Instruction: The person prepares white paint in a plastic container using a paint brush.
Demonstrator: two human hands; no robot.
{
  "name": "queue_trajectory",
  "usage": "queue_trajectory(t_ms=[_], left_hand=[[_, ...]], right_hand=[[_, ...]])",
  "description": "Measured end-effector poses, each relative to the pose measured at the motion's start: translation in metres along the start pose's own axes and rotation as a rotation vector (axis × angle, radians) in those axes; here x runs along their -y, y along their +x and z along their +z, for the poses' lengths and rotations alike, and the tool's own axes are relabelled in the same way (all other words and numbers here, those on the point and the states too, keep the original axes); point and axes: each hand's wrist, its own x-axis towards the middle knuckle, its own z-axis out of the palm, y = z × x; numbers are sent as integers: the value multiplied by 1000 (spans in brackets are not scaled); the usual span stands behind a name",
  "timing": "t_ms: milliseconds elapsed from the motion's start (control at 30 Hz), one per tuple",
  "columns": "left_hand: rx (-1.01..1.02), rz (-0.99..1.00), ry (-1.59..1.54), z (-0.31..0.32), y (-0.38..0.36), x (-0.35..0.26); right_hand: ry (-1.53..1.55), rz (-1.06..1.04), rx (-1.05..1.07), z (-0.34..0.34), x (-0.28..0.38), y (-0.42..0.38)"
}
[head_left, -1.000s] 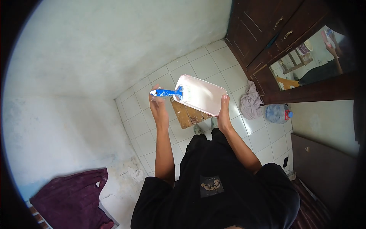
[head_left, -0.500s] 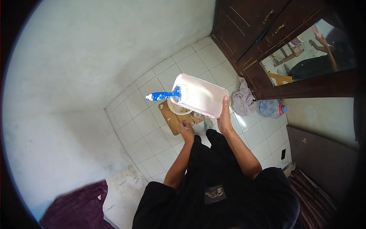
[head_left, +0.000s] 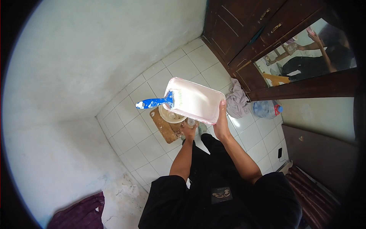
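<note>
My right hand (head_left: 222, 126) grips the near right edge of a white paint tray (head_left: 198, 102), thumb over the rim. A paintbrush (head_left: 152, 102) with a blue, paint-smeared handle rests across the tray's left end, its bristles inside. Below the tray, my left hand (head_left: 188, 131) is closed around a small clear cup (head_left: 191, 122); part of its grip is hidden. Beside that cup, a whitish tub (head_left: 172, 116) stands on a paint-spotted wooden stool (head_left: 162, 128), partly covered by the tray.
A dark wooden cabinet (head_left: 244, 30) with a mirror (head_left: 312, 53) stands at the upper right. A crumpled cloth (head_left: 238, 101) and a large clear bottle (head_left: 265, 109) lie on the tiled floor. Pale walls rise on the left, with a purple cloth (head_left: 80, 212) at the lower left.
My left hand has moved from the stool's near edge to the clear cup and closed on it. The tray and brush have shifted slightly left and down in view.
</note>
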Motion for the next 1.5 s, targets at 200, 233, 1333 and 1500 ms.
queue_trajectory(t_ms=[200,233,1333,1500], left_hand=[[-8,191,-97,-4,5,10],[-17,257,-64,-6,7,12],[17,650,155,-283,-113,-272],[9,643,227,-288,-116,-279]], right_hand=[[59,34,41,1,5,-4],[38,28,9,3,7,-4],[-4,-36,-53,7,17,-25],[-11,-46,-56,7,18,-32]])
